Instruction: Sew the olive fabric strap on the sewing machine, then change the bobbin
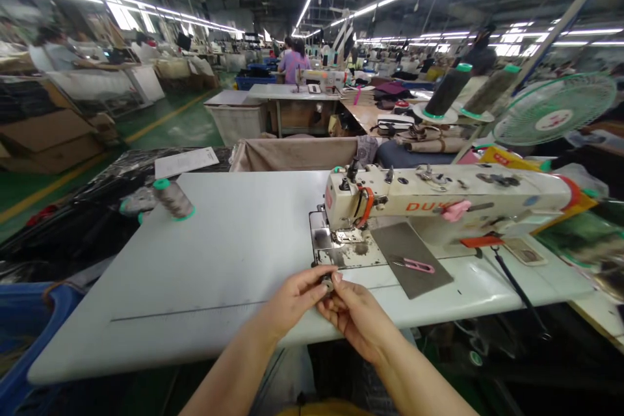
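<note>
Our left hand (292,299) and right hand (358,318) meet over the near part of the table, both closed in a pinch on a small round grey metal part (327,283); it is too small for us to tell exactly what it is. Beneath them spreads a white laminate sewing table (195,260), its front edge just below our wrists, with wide open surface to our left. Just ahead of the grip sits the steel plate (336,240) of a cream metal sewing machine (439,192). To the right lies a flat grey mat (412,259) bearing pink thread snips (413,265). Well left sits a grey thread cone with green ends (173,199), and a blue plastic bin (29,318) stands beyond the table's left edge.
</note>
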A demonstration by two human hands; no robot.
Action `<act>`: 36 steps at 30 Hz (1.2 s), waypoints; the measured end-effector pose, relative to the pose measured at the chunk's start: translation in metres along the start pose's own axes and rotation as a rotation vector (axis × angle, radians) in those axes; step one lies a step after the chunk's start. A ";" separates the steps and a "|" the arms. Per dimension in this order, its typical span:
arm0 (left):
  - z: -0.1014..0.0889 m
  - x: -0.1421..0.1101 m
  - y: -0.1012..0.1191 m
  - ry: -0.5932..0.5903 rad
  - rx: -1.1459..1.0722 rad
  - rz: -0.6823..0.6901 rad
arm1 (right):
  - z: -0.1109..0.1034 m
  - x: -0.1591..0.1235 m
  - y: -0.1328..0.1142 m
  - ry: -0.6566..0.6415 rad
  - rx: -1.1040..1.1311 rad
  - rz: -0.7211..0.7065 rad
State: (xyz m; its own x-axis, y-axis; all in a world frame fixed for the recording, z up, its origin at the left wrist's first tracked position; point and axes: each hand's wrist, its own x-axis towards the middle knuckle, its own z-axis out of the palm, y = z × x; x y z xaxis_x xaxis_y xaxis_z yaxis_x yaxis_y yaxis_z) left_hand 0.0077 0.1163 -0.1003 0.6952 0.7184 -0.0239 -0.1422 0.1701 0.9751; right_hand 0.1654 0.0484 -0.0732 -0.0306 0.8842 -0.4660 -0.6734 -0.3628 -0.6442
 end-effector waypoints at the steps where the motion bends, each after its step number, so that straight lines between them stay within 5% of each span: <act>1: 0.000 0.000 0.000 0.003 0.023 0.005 | 0.000 0.001 0.001 -0.003 -0.004 -0.003; 5: 0.000 0.000 -0.003 0.044 0.028 0.004 | 0.000 0.000 0.000 -0.032 -0.098 -0.046; 12: 0.000 0.002 -0.006 0.153 -0.285 0.022 | -0.015 0.000 -0.014 -0.048 -0.474 -0.179; 18: -0.001 0.002 -0.004 0.104 -0.349 -0.007 | -0.025 0.006 -0.031 0.056 -0.485 -0.289; 29: 0.001 0.000 -0.007 -0.092 -0.222 -0.047 | 0.000 0.007 -0.033 -0.097 -0.986 -0.544; 36: -0.004 -0.003 -0.008 -0.093 -0.250 0.021 | -0.009 0.019 -0.030 0.009 -1.171 -0.678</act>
State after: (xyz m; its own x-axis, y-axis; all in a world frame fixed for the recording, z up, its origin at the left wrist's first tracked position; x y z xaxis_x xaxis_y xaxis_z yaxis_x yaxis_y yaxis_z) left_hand 0.0038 0.1153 -0.1085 0.7507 0.6601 0.0271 -0.3184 0.3256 0.8903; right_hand 0.1918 0.0730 -0.0682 0.0611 0.9874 0.1461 0.4660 0.1013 -0.8790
